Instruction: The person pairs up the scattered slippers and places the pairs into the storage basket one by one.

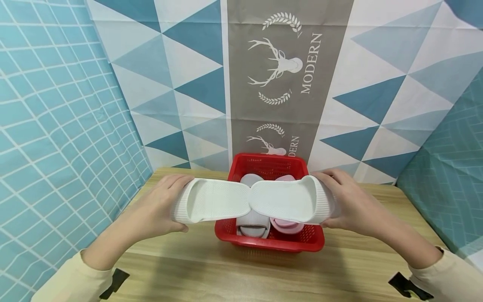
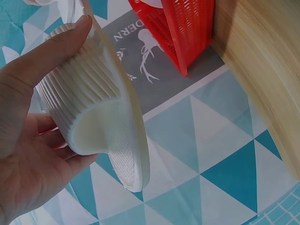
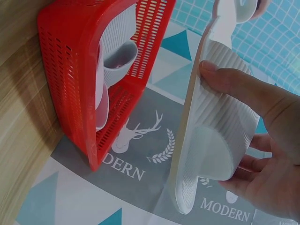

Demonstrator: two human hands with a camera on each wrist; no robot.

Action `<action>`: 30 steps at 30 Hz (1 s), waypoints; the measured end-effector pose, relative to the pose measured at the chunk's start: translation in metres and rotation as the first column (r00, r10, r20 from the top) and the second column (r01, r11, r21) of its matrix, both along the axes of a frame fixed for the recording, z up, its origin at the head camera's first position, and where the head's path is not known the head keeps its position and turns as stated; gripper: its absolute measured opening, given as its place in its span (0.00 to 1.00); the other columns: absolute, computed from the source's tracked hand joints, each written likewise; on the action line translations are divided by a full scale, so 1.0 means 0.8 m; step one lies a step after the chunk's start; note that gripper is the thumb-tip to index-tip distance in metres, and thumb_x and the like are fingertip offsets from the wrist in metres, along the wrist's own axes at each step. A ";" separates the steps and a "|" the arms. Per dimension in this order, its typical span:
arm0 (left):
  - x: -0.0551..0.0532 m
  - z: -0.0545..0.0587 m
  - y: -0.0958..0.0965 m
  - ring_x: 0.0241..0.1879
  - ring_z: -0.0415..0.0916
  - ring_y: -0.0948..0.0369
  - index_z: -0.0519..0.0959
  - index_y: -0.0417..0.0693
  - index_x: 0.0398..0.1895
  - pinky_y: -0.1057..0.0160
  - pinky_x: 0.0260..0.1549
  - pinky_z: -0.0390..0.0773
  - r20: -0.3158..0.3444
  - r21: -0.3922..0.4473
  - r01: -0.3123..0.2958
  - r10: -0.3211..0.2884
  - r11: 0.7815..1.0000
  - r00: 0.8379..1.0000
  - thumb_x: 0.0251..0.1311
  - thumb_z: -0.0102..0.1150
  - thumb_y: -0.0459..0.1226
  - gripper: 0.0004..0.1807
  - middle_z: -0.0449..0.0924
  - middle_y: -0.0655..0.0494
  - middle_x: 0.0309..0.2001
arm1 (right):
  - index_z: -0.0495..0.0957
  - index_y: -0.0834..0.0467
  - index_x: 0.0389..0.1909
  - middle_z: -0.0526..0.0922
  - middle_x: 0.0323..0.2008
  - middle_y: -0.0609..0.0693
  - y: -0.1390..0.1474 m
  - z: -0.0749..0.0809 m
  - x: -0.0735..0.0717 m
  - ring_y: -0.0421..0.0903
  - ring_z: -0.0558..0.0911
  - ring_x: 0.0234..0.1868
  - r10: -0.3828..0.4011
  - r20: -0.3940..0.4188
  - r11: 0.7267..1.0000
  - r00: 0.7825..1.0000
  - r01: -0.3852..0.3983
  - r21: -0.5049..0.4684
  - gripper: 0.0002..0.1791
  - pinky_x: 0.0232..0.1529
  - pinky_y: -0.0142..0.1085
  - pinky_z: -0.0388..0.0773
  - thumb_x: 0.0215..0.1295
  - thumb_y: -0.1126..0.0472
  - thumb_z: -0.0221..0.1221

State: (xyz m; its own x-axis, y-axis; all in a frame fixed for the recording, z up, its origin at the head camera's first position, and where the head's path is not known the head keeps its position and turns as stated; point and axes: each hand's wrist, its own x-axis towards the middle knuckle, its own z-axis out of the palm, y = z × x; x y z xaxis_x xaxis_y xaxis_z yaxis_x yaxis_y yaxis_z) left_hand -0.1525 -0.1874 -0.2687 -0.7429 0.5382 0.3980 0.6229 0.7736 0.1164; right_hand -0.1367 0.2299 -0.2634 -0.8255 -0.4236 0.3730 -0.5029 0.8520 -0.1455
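Two white slippers are held up above a red basket [image 1: 269, 245], their heel ends meeting in the middle. My left hand [image 1: 160, 205] grips the left slipper [image 1: 219, 199] round its ribbed strap; the left wrist view shows the thumb on one side of the strap [image 2: 79, 84] and the fingers on the other. My right hand [image 1: 352, 203] holds the right slipper [image 1: 283, 200] the same way, thumb across its strap in the right wrist view. Inside the basket lie grey slippers [image 1: 253, 220] and pink slippers [image 1: 288, 226], partly hidden behind the white pair.
The basket stands on a wood-grain table [image 1: 196, 268], near its back edge. Behind rises a patterned cloth [image 1: 196, 84] with triangles and deer heads. Blue tiled cloth [image 1: 56, 105] hangs at the left, and a teal cloth [image 1: 449, 176] at the right.
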 end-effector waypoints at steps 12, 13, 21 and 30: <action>-0.002 -0.003 0.004 0.56 0.68 0.50 0.66 0.39 0.61 0.48 0.49 0.78 -0.001 0.007 0.010 -0.010 1.000 1.000 0.18 0.85 0.39 0.57 0.73 0.47 0.58 | 0.68 0.56 0.63 0.71 0.57 0.55 -0.003 0.000 0.000 0.52 0.71 0.53 0.007 0.014 1.000 1.000 -0.007 0.003 0.56 0.35 0.46 0.85 0.22 0.58 0.82; -0.002 -0.003 0.005 0.56 0.68 0.50 0.66 0.39 0.61 0.47 0.49 0.78 0.001 0.009 0.012 -0.012 1.000 1.000 0.18 0.85 0.39 0.57 0.73 0.46 0.58 | 0.68 0.56 0.63 0.71 0.57 0.55 -0.003 0.000 0.000 0.52 0.71 0.53 0.007 0.016 1.000 1.000 -0.007 0.003 0.57 0.35 0.46 0.85 0.22 0.58 0.82; -0.002 -0.003 0.008 0.56 0.68 0.49 0.67 0.40 0.61 0.47 0.49 0.78 0.016 0.014 0.012 -0.012 1.000 1.000 0.19 0.85 0.38 0.55 0.73 0.47 0.58 | 0.68 0.56 0.63 0.71 0.56 0.55 0.000 -0.001 -0.001 0.52 0.72 0.53 0.024 -0.009 1.000 1.000 -0.023 0.015 0.57 0.36 0.46 0.85 0.22 0.57 0.82; -0.002 -0.006 0.010 0.56 0.68 0.51 0.67 0.42 0.61 0.48 0.48 0.79 0.071 0.040 0.036 -0.039 0.999 0.997 0.20 0.85 0.40 0.55 0.73 0.48 0.58 | 0.67 0.54 0.64 0.71 0.57 0.54 -0.001 -0.001 -0.003 0.52 0.71 0.54 0.012 0.034 1.000 0.999 -0.012 -0.004 0.57 0.36 0.47 0.85 0.22 0.56 0.82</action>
